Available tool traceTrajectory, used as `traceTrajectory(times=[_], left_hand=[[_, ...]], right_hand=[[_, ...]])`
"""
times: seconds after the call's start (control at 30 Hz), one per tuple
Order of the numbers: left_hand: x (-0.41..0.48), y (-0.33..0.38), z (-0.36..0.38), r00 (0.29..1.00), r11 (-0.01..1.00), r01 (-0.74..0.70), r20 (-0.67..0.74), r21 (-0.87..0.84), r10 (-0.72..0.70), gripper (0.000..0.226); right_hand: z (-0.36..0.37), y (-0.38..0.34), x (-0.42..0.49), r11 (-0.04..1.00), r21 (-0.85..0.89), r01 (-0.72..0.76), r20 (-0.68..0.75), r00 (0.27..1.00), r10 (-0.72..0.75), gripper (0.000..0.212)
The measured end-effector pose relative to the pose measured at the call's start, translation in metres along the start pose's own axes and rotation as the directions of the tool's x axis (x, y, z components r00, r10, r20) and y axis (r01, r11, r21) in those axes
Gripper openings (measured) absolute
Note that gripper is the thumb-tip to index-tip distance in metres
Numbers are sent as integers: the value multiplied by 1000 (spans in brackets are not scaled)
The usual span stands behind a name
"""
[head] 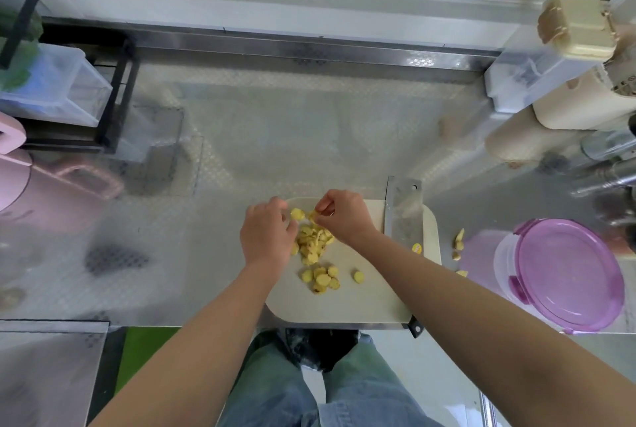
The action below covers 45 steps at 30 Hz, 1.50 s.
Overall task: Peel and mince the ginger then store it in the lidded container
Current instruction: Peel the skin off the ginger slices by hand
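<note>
Two bare hands work over a pale board (361, 302) that lies at the near edge of a steel table (275, 137). The ginger (311, 244), cut into yellow slices, sits in a loose heap on the far half of the board, with a small cluster (321, 278) nearer the person and one slice (359, 277) apart to its right. The right hand (344, 216) hovers at the far end of the heap, its fingers (325, 204) curled and pinching a thin slice (314, 215) at the tips. The left hand (266, 237) arches over the heap's left side with its back to the camera; its fingers (275, 203) bend down beside another slice (296, 213), but the tips are hidden, so I cannot tell whether they hold anything. A cleaver (404, 213) lies flat along the board's right side, its blade tip past the far edge and its handle mostly under the right forearm. A few ginger scraps (458, 243) lie on the table just right of the board. Further right stands the clear container (502, 265), its purple lid (564, 275) on top. A pink jug (20, 182) stands at the left edge, well apart from the board, and a black rack with clear bins (62, 89) stands behind it.
</note>
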<state>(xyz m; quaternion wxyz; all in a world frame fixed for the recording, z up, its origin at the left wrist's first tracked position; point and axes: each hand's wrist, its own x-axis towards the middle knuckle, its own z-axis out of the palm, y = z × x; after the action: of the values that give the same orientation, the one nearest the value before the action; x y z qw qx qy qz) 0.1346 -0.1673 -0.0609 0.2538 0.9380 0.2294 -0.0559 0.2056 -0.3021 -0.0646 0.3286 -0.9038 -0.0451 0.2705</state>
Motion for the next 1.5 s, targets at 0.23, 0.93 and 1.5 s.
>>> traceTrajectory(times=[0.23,0.93,1.5], left_hand=[[12,7,2,997,991,-80,14,106,79,19],[-47,-25,7,993,979,-113,12,-170,116,26],[-41,-26,0,992,949,-17,110,-316,54,13]], right_hand=[[7,-3,2,994,-101,30,-62,997,-36,14],[7,18,-58,870,-308,385,142,923,-358,24],[4,15,-57,902,-201,381,56,924,-378,27]])
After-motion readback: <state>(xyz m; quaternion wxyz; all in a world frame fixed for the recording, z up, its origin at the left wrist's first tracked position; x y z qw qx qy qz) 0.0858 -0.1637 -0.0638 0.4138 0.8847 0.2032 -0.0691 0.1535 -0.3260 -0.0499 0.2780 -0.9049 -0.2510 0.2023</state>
